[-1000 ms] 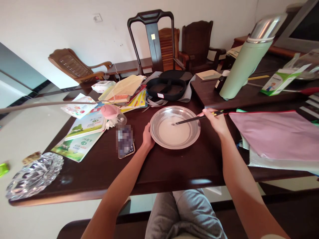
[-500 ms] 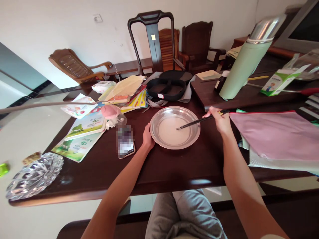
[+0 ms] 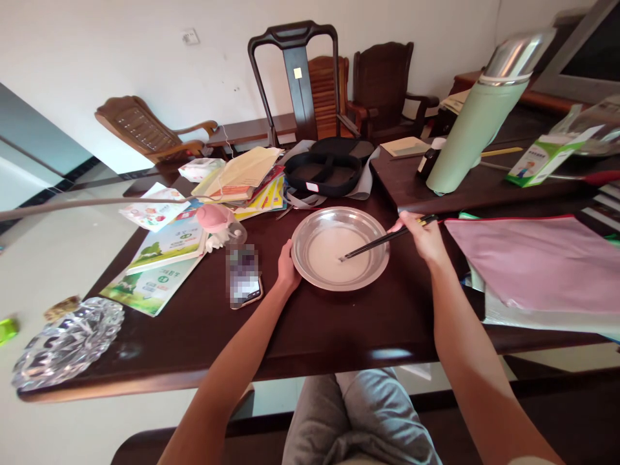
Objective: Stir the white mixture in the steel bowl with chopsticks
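Observation:
A round metal basin [image 3: 303,274] with whitish, cloudy liquid [image 3: 324,255] in it stands on the dark wooden table [image 3: 339,336] before me. My left hand [image 3: 289,266] grips the basin's left rim, the thumb up along its side. In my right hand [image 3: 423,234], at the right of the basin, a pair of black chopsticks [image 3: 378,243] is held at a slant. Their tips point down and left into the liquid near the middle of the basin. A phone [image 3: 245,281] lies on the table left of my left hand.
Books [image 3: 165,245], a pink-topped bottle [image 3: 216,218] and a crystal dish [image 3: 70,339] occupy the left. Behind the basin sits an open black case [image 3: 322,174]. On the right are a green thermos [image 3: 477,129], a medicine box [image 3: 545,158] and a pink zip pouch [image 3: 537,258].
My right hand has shifted slightly left, and the chopstick tips have moved a little left and toward me in the liquid. My left hand and the basin stay put.

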A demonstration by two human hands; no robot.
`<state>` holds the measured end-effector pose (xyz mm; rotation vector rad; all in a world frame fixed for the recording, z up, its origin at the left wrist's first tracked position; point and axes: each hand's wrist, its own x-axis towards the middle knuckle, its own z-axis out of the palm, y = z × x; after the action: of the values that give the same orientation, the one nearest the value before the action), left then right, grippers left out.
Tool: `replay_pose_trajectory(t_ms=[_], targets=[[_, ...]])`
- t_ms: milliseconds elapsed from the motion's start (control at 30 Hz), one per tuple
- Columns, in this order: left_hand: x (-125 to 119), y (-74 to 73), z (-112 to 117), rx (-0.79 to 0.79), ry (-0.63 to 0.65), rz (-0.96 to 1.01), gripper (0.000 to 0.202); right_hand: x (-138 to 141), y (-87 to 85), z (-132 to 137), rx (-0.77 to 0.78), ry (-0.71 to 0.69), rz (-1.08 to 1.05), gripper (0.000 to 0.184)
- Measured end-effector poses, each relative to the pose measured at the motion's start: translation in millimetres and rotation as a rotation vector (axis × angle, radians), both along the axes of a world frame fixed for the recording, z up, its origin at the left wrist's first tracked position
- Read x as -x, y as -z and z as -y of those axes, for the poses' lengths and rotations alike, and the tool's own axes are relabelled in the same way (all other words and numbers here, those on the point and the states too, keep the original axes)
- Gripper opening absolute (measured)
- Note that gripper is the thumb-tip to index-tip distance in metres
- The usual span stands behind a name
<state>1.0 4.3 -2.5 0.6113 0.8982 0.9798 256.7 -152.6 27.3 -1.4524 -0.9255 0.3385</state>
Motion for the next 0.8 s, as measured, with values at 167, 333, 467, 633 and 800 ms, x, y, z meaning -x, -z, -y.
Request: replay_pose_trajectory(t_ms=[167, 333, 467, 633, 800], targets=[[-1, -1.0, 1, 0.019, 0.015, -0.001, 0.035, 7, -1.5, -4, 0.045, -0.098, 0.069, 0.057], [-1, -1.0, 1, 0.006, 0.009, 0.008, 0.031, -5, 1.6, 1, -0.046, 0.107, -0.011, 0.058], [0, 0.1, 0, 0.001, 0.004, 0.014, 0.032, 1, 0.3, -1, 0.010, -0.056, -0.015, 0.057], [0, -1.3, 1, 0.012, -0.002, 0.023, 0.033, 3, -1.5, -1, 0.037, -0.097, 0.050, 0.052], [-1, -3.8, 2, 0.010, 0.001, 0.032, 0.032, -5, 0.9, 5, 0.003, -0.050, 0.012, 0.055]])
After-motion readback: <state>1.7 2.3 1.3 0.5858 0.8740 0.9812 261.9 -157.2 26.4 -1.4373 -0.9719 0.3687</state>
